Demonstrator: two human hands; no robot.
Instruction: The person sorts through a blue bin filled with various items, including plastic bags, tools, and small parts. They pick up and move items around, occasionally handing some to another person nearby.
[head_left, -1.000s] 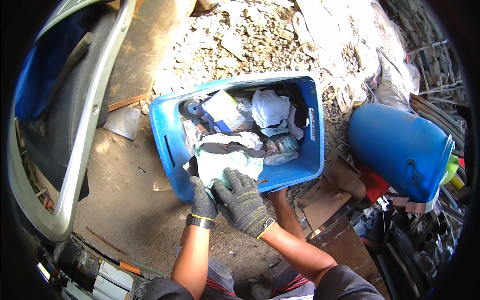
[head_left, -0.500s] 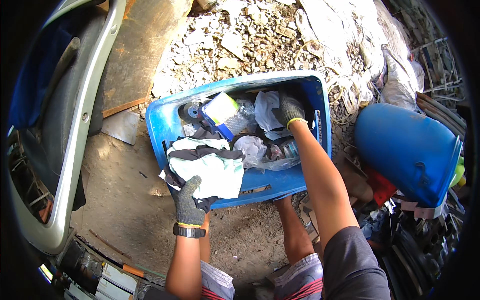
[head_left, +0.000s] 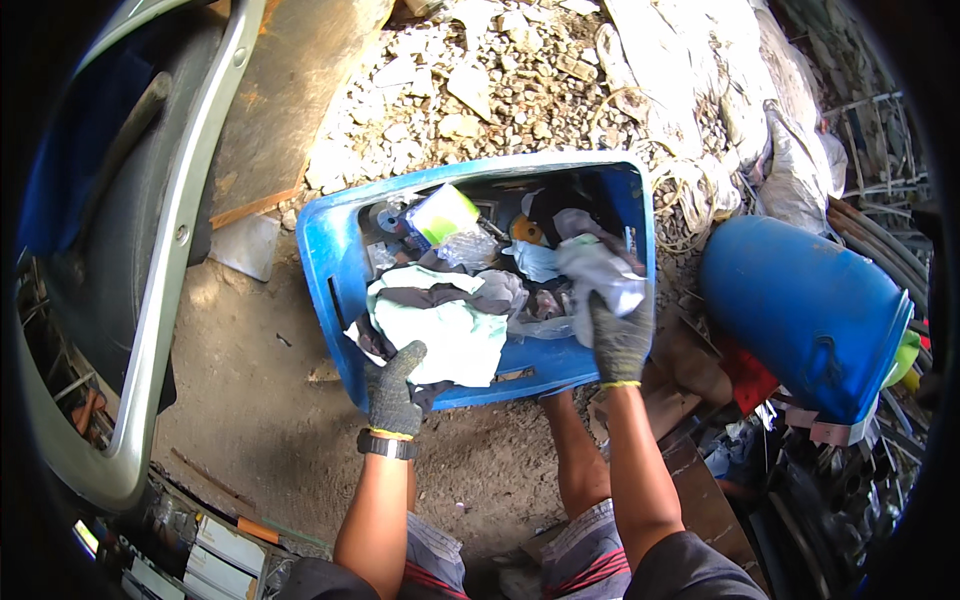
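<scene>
My left hand (head_left: 394, 395), in a dark knit glove, is closed on a bundle of pale mint and black cloth (head_left: 455, 342) at the near left of the blue plastic bin (head_left: 325, 245). My gloved right hand (head_left: 622, 345) grips a crumpled whitish piece (head_left: 605, 270), blurred by motion, over the bin's right side; whether it is cloth or plastic I cannot tell. Inside lie a white, green and blue box (head_left: 442, 213), clear plastic packaging (head_left: 466, 248), an orange disc (head_left: 526, 230) and a light-blue crumpled piece (head_left: 533, 260).
A blue barrel (head_left: 795, 310) lies on its side to the right, among scrap. White sacks (head_left: 690, 90) and gravel (head_left: 440, 110) stretch beyond the bin. At left are a silver-framed panel (head_left: 165, 270) and a brown board (head_left: 275, 110).
My right hand has come up from deep in the bin toward me, bringing out the whitish piece. An orange disc now shows. The cloth bundle has shifted slightly right with my left hand.
</scene>
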